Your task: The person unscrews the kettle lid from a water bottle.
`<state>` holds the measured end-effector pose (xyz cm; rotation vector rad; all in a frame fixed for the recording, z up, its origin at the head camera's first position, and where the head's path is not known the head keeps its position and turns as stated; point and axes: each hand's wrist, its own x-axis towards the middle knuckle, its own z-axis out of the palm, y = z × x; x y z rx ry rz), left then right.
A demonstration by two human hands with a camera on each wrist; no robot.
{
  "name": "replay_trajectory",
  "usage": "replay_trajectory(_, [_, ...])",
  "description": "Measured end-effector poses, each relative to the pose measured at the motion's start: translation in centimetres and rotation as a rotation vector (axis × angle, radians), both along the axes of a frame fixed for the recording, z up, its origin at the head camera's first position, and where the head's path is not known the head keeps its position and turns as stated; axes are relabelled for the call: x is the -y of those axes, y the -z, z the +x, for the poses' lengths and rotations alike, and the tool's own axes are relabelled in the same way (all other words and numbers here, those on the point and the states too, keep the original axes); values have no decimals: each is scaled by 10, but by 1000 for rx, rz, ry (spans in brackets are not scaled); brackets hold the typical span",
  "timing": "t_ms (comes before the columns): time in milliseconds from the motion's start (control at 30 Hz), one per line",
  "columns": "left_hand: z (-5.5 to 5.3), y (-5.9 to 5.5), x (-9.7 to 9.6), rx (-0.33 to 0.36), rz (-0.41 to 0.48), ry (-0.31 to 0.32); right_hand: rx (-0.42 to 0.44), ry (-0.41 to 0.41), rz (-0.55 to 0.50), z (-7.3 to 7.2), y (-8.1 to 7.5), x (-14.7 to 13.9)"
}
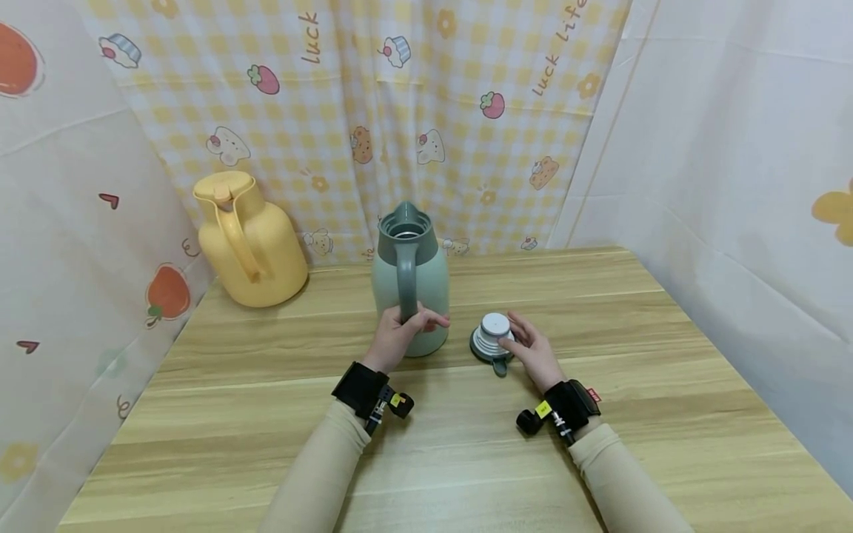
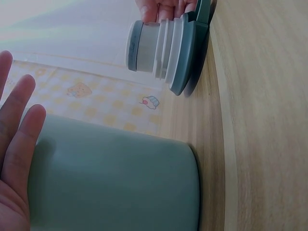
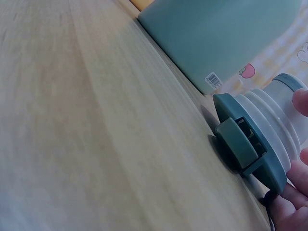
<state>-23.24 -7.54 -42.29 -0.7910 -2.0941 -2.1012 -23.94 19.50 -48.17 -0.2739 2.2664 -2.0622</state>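
Beside a pale green thermos jug (image 1: 436, 285), the left hand (image 1: 400, 333) is at the lower end of its dark green handle (image 1: 406, 277). In the left wrist view its fingers (image 2: 31, 122) lie loosely extended near the jug's side. The jug stands upright, its mouth uncovered. To its right, the jug's stopper lid (image 1: 493, 337) rests top-down on the table, white plug up and green lever toward the person. At the lid's right side is the right hand (image 1: 536, 359), thumb and fingertips parted and touching it without wrapping round.
A yellow thermos jug (image 1: 263, 259) with its lid on stands at the back left. The wood-grain table (image 1: 460, 459) reaches back to a yellow checked curtain (image 1: 453, 133). White cloth (image 1: 733, 185) hangs along the right side. Each wrist wears a black strap with a camera.
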Motion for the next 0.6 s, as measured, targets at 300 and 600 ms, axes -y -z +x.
replay_trajectory(300, [-3, -3, 0, 35, 7, -6, -5, -1, -17, -1, 0, 0])
replay_trajectory(600, [-14, -1, -2, 34, 9, -35, -1, -6, -28, 5, -12, 3])
